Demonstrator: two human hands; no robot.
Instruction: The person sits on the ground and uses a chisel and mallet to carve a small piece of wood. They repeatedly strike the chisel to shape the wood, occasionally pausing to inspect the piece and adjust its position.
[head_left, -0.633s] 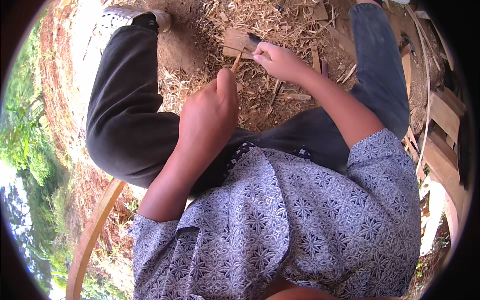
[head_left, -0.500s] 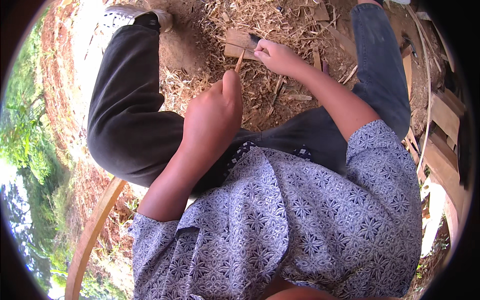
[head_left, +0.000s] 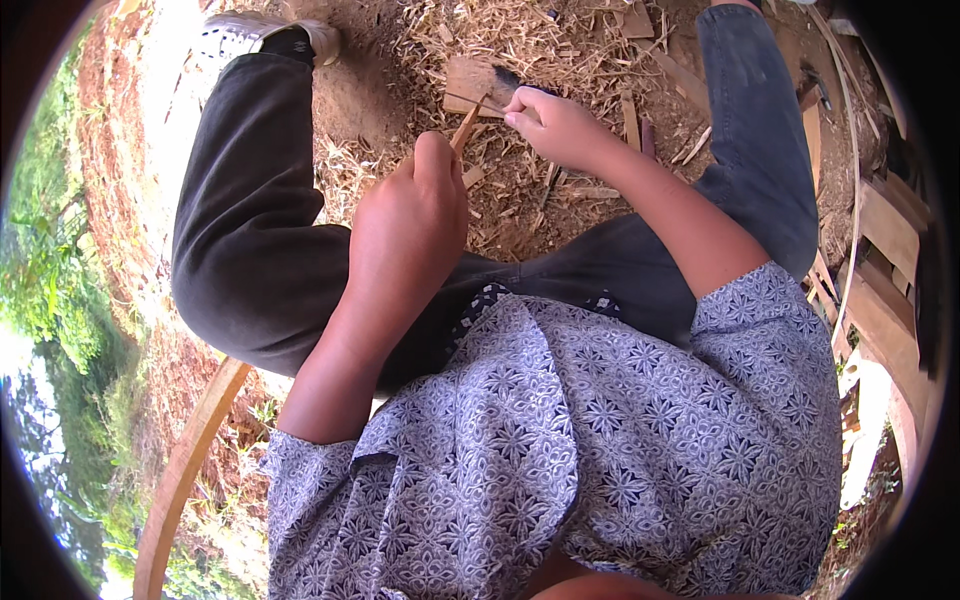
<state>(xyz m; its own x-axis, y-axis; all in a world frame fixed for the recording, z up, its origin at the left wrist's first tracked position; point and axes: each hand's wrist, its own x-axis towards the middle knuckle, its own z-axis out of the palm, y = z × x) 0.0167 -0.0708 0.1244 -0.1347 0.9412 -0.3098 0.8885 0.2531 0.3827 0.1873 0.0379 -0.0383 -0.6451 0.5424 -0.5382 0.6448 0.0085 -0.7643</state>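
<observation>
My left hand (head_left: 410,215) is closed around a narrow pointed wooden stick (head_left: 464,130), its tip slanting up and to the right. Just past that tip, my right hand (head_left: 555,125) is closed on a thin dark rod-like tool (head_left: 468,99) that points left. The tool crosses or lies very near the stick's tip; whether they touch I cannot tell. Its handle is hidden in the fingers, so a knife or a plain rod cannot be told apart. Beneath them a flat wooden block (head_left: 470,75) with a black patch rests on the ground.
Wood shavings (head_left: 510,35) cover the soil between my outstretched legs. Offcuts of wood (head_left: 683,82) lie near my right leg, with stacked boards (head_left: 885,320) at the far right. A curved wooden pole (head_left: 185,470) stands at my left; a light shoe (head_left: 235,40) is top left.
My left hand has shifted left and slightly up with the stick, which leans more now. My right hand has dropped a little and moved slightly left, still holding the thin tool.
</observation>
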